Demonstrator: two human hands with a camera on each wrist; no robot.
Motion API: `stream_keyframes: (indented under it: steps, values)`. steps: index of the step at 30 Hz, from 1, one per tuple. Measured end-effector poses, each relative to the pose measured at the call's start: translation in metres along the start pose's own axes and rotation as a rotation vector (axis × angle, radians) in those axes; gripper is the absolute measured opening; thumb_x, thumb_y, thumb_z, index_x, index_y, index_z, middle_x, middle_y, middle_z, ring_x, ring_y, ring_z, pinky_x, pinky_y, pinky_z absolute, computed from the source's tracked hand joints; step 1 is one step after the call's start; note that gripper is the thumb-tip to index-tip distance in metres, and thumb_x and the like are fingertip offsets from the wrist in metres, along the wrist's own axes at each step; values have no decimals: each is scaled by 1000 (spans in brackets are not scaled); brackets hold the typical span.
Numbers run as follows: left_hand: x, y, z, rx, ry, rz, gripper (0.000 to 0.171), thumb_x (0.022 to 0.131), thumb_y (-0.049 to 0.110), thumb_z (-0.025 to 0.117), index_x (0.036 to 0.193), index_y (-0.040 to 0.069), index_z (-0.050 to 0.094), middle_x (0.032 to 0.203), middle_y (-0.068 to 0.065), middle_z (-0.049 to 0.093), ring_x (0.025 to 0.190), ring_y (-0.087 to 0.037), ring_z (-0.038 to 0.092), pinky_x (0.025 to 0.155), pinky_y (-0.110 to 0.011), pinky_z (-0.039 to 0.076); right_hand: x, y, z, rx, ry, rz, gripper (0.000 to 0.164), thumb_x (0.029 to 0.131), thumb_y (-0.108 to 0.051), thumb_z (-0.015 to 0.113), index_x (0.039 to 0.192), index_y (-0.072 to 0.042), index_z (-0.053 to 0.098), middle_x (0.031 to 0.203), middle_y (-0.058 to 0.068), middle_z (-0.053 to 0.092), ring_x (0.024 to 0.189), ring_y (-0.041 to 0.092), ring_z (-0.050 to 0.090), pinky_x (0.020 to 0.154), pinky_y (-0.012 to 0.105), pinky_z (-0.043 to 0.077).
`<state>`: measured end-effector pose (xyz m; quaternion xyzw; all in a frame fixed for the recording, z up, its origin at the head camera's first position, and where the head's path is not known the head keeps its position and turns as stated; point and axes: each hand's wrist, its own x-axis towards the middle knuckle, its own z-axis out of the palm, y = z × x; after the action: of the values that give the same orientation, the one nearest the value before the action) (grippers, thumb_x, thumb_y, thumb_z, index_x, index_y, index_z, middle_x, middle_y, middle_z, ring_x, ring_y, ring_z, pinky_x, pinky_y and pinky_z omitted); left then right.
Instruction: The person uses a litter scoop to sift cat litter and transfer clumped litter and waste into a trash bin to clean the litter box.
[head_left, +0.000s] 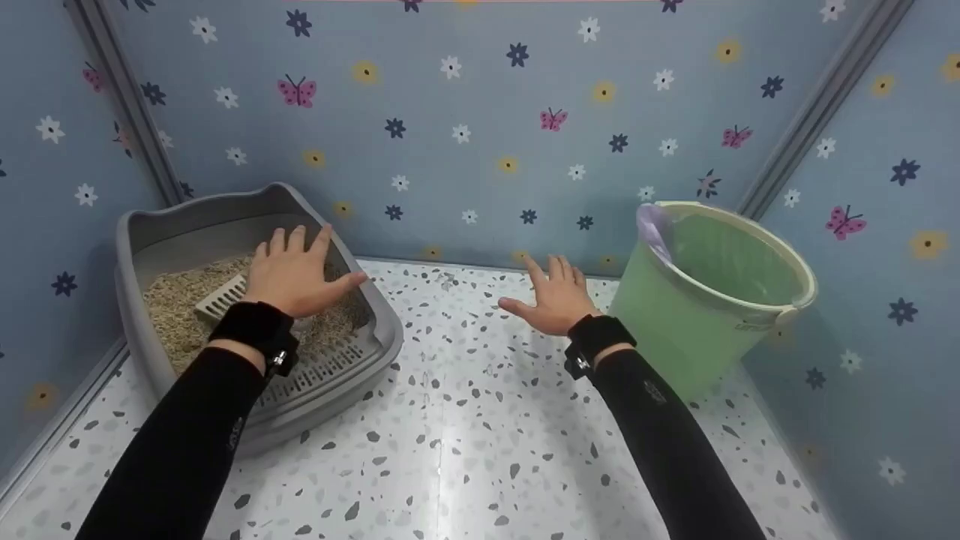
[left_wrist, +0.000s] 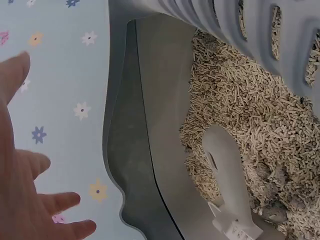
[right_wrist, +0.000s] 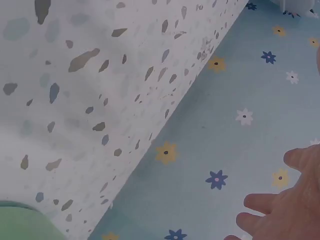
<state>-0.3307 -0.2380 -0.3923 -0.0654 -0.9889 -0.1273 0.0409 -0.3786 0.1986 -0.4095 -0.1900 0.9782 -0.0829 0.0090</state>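
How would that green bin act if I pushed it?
The green bin might tip if pushed up high, because it seems to narrow toward the bottom. It's probably light for its size, since it looks like plastic, though its inside bottom is hidden. It likely stays stiff: its pale rim looks thick and round.

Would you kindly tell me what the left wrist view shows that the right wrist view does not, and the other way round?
Only the left wrist view shows the left hand, the pellet litter, the scoop lying on it and the slotted grille.

Only the right wrist view shows the right hand, the speckled floor and a sliver of the green bin. A pale shape in its top right corner is too cut off to identify.

Both share the flower-patterned blue wall.
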Motion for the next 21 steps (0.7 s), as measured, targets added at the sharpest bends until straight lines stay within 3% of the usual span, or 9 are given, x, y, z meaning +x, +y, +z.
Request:
stream_keyframes:
  steps: [7,11,16,21]
  values:
    - [-11,-33,-9,-14,-8,-58,120,102,91,37,178,2,11,168,-49,19,155,-72,12,126,-83,8,9,-22,8,64,-32,-18,102,108,-79,47,181,-18,12,181,30,15,169,49,10,135,68,10]
    - [-19,-54,-13,-4,10,-104,123,103,89,42,176,-5,9,164,-53,20,152,-72,18,125,-83,12,14,-40,14,121,-44,-20,105,109,-78,45,180,-10,12,180,28,22,167,47,22,135,66,18]
    - [-27,-81,-21,5,68,-146,115,108,69,57,170,-16,11,157,-58,23,146,-74,23,122,-84,17,22,-73,26,316,-64,-8,109,108,-79,46,179,-3,11,179,27,26,165,43,30,134,59,29]
    - [-42,-104,-23,-43,121,-232,113,110,66,53,167,-21,9,154,-63,18,145,-78,18,122,-84,15,26,-112,41,447,-116,-48,110,107,-80,47,179,-3,12,180,23,26,165,38,33,134,53,31]
